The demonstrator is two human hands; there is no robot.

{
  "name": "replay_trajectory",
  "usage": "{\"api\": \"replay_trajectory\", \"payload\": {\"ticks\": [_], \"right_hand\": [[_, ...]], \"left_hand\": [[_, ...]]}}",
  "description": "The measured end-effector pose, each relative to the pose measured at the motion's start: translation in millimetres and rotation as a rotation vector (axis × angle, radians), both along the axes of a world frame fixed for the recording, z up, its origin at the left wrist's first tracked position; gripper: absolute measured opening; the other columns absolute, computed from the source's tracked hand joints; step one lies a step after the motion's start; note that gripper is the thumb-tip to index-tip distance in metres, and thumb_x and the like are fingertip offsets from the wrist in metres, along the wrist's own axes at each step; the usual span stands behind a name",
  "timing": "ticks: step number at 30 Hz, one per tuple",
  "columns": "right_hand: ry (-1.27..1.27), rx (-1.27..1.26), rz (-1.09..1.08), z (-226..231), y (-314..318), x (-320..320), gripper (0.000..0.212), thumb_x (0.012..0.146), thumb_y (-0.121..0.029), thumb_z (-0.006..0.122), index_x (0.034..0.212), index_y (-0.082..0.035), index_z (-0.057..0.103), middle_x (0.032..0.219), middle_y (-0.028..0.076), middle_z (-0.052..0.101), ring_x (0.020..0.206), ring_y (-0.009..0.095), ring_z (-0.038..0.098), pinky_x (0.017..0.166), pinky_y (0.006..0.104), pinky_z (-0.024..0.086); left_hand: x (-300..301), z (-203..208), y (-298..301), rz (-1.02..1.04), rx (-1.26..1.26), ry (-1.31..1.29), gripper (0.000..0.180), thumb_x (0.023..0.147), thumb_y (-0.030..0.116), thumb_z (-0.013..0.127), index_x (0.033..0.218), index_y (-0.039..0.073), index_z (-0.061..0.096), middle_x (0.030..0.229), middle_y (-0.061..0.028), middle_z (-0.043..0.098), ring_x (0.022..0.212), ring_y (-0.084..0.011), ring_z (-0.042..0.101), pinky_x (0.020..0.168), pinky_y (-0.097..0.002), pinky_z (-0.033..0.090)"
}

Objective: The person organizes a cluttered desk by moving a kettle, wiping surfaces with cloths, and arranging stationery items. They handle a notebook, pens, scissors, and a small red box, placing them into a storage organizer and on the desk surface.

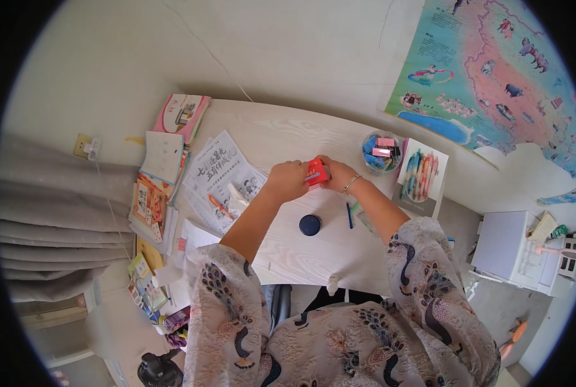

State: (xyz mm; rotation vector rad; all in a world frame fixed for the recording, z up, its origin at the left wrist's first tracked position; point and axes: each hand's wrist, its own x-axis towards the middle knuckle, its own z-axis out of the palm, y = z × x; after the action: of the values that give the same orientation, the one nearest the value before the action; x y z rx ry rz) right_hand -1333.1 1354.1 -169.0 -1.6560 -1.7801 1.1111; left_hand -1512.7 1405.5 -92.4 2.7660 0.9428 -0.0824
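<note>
Over the middle of the desk, both my hands are closed around a small red box [315, 172]. My left hand [288, 181] grips its left side, and my right hand [337, 174], with a bracelet at the wrist, holds the right end. The fingers cover part of the box. Nearer me, a dark blue round lid or jar [310, 225] rests on the desk. A thin blue stick-like pen [350, 216] lies to its right. Printed sheets [214, 158] spread out left of my left arm, with an orange pen [219, 207] and a crumpled white tissue [237, 197] on them.
A clear round tub [381, 153] of erasers and small items stands at the back right, beside books [439, 177] topped with colourful pens [420, 175]. Stacked books [183, 119] line the desk's left edge. A wall map [494, 77] hangs right; a white cabinet [504, 245] stands below.
</note>
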Motion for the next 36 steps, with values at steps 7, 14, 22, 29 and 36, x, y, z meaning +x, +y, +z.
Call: {"api": "replay_trajectory", "payload": {"ticks": [7,14,22,29,36], "right_hand": [[0.05,0.049,-0.005,2,-2,-1,0.068,0.065,-0.011,0.075,0.124,-0.014,0.041,0.094,0.015,0.063,0.078,0.028,0.063,0.072,0.0362,0.049],[0.153,0.034,0.002,-2,-2,-2,0.07,0.066,-0.012,0.076,0.125,-0.014,0.039,0.103,0.016,0.062,0.089,0.032,0.061,0.076,0.0366,0.049],[0.103,0.028,-0.006,-6,0,0,0.073,0.068,-0.014,0.075,0.129,-0.013,0.036,0.106,0.018,0.061,0.096,0.033,0.06,0.081,0.036,0.048],[0.134,-0.118,0.017,10,6,3,0.071,0.07,-0.015,0.072,0.131,-0.008,0.035,0.11,0.017,0.061,0.104,0.032,0.057,0.089,0.0352,0.045],[0.101,-0.057,0.014,-10,4,3,0.081,0.068,-0.01,0.074,0.135,-0.01,0.03,0.112,0.017,0.059,0.099,0.029,0.06,0.087,0.0331,0.047]], "left_hand": [[3,-5,-9,0.02,0.052,0.042,0.028,0.068,0.018,0.064,0.09,0.002,0.058,0.09,-0.0129,0.06,0.083,-0.0267,0.062,0.066,-0.0376,0.052],[23,-21,-18,-0.011,0.19,0.16,0.028,0.067,0.008,0.064,0.092,-0.002,0.057,0.087,-0.0149,0.058,0.078,-0.0238,0.06,0.061,-0.0327,0.052],[11,-10,-9,-0.146,0.207,-0.03,0.043,0.073,0.007,0.056,0.115,0.001,0.049,0.092,-0.0175,0.059,0.082,-0.0309,0.06,0.074,-0.0398,0.048],[9,5,19,0.018,-0.165,-0.112,0.055,0.076,0.003,0.051,0.13,0.003,0.04,0.099,-0.0227,0.06,0.089,-0.0378,0.058,0.08,-0.0437,0.046],[-4,-14,35,0.276,-0.47,-0.576,0.037,0.092,0.006,0.04,0.128,0.009,0.042,0.089,-0.0181,0.062,0.077,-0.0271,0.059,0.076,-0.0334,0.047]]}}
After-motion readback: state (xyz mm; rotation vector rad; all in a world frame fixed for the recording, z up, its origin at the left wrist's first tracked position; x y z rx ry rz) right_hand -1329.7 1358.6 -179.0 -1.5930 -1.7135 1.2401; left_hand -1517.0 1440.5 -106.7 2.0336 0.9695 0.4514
